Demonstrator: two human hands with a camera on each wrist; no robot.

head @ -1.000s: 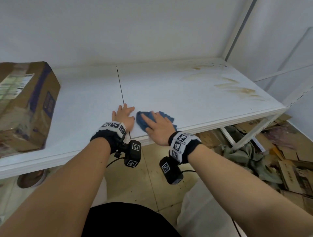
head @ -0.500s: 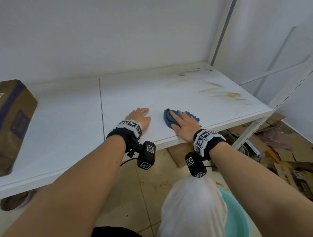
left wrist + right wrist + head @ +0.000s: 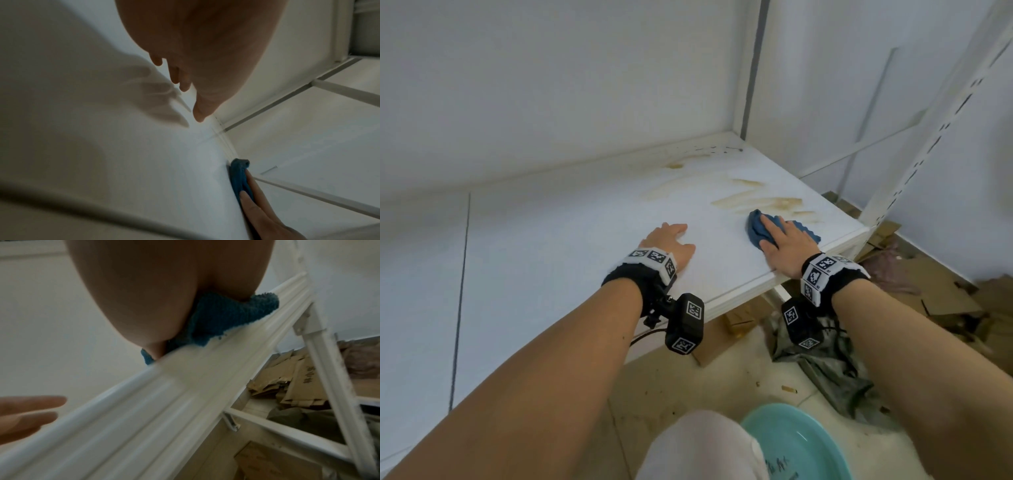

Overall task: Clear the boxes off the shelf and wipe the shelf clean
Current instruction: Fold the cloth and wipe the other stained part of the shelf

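Observation:
The white shelf (image 3: 571, 260) carries brown smears (image 3: 763, 202) near its right end. A blue cloth (image 3: 756, 228) lies by the front right corner, just below the smears. My right hand (image 3: 786, 240) presses flat on the cloth with straight fingers. In the right wrist view the cloth (image 3: 222, 318) bulges out under the palm at the shelf's front edge (image 3: 164, 402). My left hand (image 3: 671, 240) rests open on the bare shelf, left of the cloth. From the left wrist camera the cloth (image 3: 238, 175) shows under the right hand's fingers (image 3: 251, 204). No box is in view.
Flattened cardboard (image 3: 945, 301) and a grey rag (image 3: 832, 370) lie on the floor under and beside the shelf. A teal basin (image 3: 798, 445) stands at my feet. A white slotted upright (image 3: 935, 137) rises at the shelf's right end.
Both hands have slid right along the shelf, and the cloth now sits beside the brown smears. The cardboard box at the left has passed out of view.

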